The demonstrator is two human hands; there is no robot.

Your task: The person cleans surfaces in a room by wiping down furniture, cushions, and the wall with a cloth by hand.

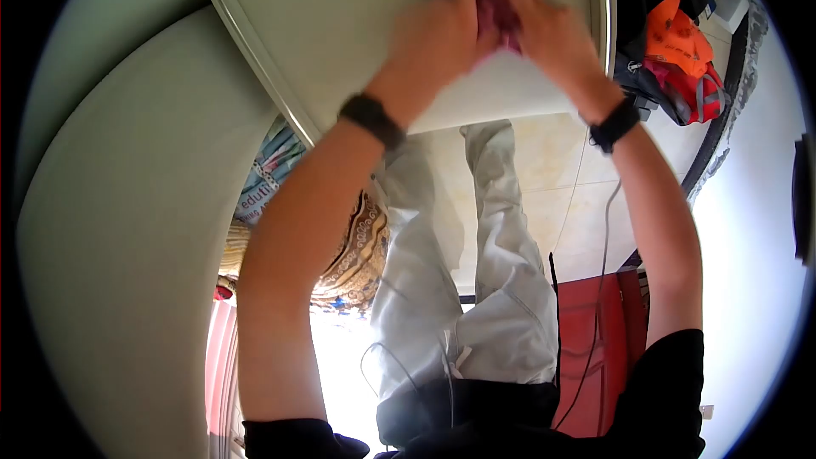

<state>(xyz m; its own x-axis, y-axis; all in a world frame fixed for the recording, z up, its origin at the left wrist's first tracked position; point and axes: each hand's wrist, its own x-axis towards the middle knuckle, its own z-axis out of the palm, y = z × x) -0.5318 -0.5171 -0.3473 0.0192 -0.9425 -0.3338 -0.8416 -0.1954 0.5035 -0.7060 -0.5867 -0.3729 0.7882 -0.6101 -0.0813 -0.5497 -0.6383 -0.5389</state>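
Note:
Both my hands are together at the top of the head view, in front of a pale flat panel (340, 25). Between them is a crumpled dark-pink piece that looks like cloth (498, 15), blurred by motion. My left hand (438, 34) closes on its left side, the thumb pointing up. From the right, my right hand (548, 30) has its fingers bent over the cloth. Much of the cloth is hidden by the fingers, so its full shape does not show. Each wrist wears a black band.
A large pale curved surface (136, 204) rises on the left. At upper right lie an orange bag (677, 34) and a red-and-grey bag (701, 98) on the tiled floor (544, 153). Patterned fabric bundles (361, 246) lie at left. Thin cables hang by my body.

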